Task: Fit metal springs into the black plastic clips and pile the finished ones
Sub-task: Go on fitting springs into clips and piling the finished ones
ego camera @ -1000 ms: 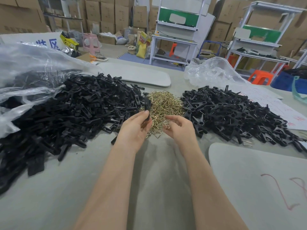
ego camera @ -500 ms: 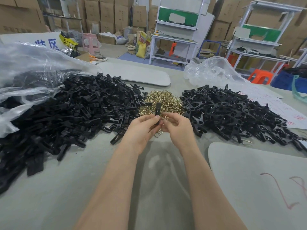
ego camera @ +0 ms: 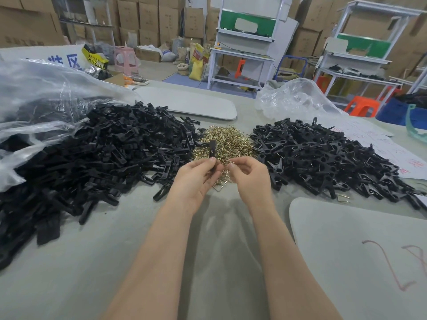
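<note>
Clip (ego camera: pixel 212 150) stands nearly upright in the left hand (ego camera: pixel 196 181), pinched at its lower end between thumb and curled fingers. Its long axis points up and away from the person, and its free end shows above the fingertips against the heap of brass springs (ego camera: pixel 227 142). Just beside it, to its right and level with the gripped end, sits the right hand (ego camera: pixel 250 179), fingers curled in toward the thumb. Whether a spring is already nipped there I cannot tell, as loose springs lie right beneath. From where I stand, that hand is the nearer to the springs and would have to come across leftward to the clip. Finished clips (ego camera: pixel 323 158) lie piled to the right, bare clips (ego camera: pixel 104 153) to the left
</note>
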`<state>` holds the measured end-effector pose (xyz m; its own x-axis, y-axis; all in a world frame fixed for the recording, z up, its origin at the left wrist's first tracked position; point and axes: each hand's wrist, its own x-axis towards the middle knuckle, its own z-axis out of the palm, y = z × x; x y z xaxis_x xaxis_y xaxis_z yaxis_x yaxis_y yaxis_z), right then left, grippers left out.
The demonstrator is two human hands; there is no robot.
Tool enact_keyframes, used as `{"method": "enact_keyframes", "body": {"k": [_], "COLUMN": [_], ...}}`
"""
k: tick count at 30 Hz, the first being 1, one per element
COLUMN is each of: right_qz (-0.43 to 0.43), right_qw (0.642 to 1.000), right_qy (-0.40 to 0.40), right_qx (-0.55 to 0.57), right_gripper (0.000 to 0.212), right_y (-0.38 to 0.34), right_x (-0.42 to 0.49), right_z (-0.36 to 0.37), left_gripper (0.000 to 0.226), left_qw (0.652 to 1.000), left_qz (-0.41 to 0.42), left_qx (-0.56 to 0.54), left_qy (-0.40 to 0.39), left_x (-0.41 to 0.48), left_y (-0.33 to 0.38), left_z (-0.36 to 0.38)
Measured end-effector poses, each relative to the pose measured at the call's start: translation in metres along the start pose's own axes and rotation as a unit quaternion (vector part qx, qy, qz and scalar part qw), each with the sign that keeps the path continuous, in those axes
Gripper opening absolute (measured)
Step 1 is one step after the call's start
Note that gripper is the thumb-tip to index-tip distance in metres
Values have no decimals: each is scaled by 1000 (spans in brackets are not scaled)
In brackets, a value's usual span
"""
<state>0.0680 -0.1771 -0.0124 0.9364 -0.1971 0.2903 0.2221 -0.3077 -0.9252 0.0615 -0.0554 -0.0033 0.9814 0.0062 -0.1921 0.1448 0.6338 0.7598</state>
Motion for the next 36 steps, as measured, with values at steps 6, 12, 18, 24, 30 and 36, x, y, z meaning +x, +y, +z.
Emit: {"method": "enact_keyframes", "body": {"k": [6, 12, 18, 24, 30, 36], "right_qz": [-57, -55, -22, -60, -103, -95], "right_qw": [965, 980, 963, 969, 965, 976], "right_qy": [-41, 43, -72, -85, -95, 4], "right_qx": [-251, -185, -258, -224, -222, -194], "right_gripper": [22, 18, 23, 25, 16, 16], "right_y": [15, 5, 5, -1, -2, 1], "right_x": [0, 4, 3, 2, 1, 4], "right_z": [2, -10, -12, -11, -8, -13], "left_gripper": [19, 6, 6, 20, 11, 12], "left_qw": [988, 985, 981, 973, 971, 968], "left_qz": [75, 82, 96, 113, 112, 111], "left_qx": [80, 93, 115, 152, 165, 186], "left_qy": [106, 118, 122, 133, 129, 127], "left_x": [6, 9, 7, 8, 8, 7], "left_y": [-3, -2, -4, -4, -6, -5], "left_z": [-5, -6, -4, -4, -4, -4]}}
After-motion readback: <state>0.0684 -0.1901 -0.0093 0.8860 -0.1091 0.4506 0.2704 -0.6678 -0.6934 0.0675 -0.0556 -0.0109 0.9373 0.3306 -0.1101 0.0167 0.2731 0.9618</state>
